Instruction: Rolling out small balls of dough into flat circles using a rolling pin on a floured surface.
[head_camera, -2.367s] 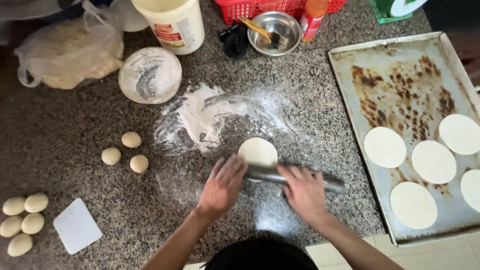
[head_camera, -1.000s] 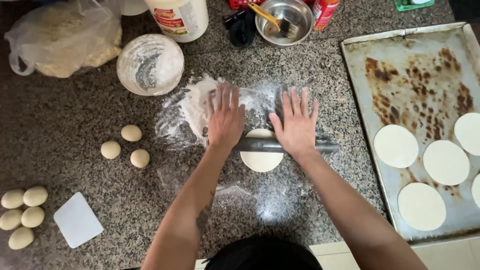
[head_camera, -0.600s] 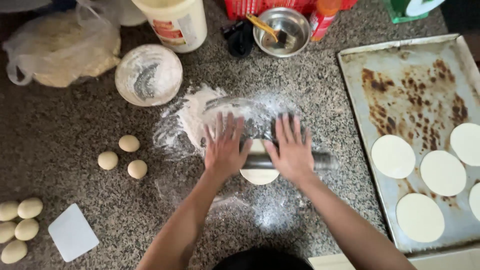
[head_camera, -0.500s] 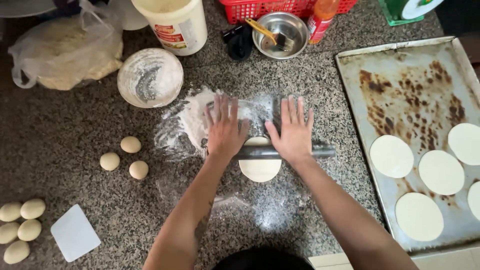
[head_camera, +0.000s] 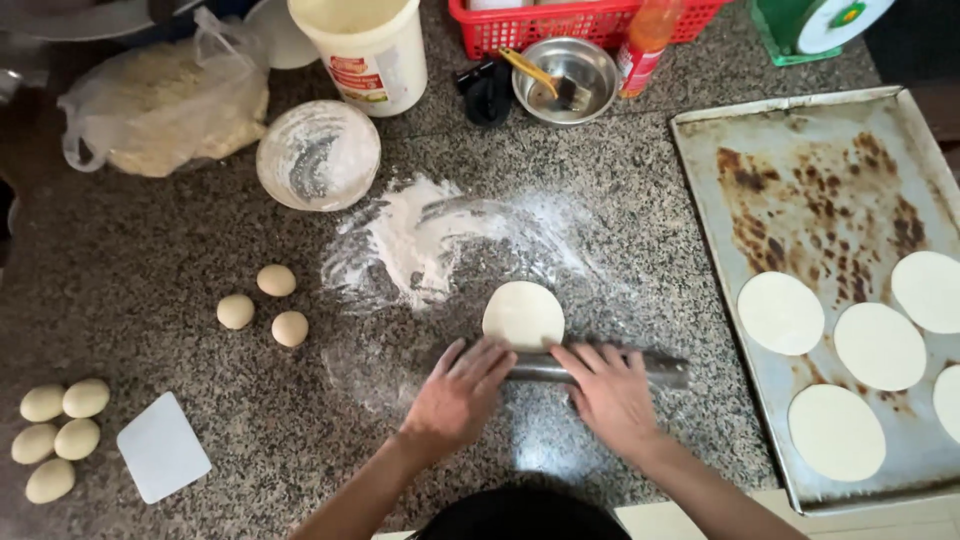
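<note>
On the speckled table (head_camera: 120, 260), both hands press flat on a metal rolling pin (head_camera: 660, 368): the left hand (head_camera: 455, 395) and right hand (head_camera: 610, 395) lie open-palmed on it, neither grip clenched. Compared with half a second ago, the pin has rolled back toward the person, baring most of the dough disc (head_camera: 523, 313). 3 dough balls (head_camera: 262, 307) sit to the left.
</note>
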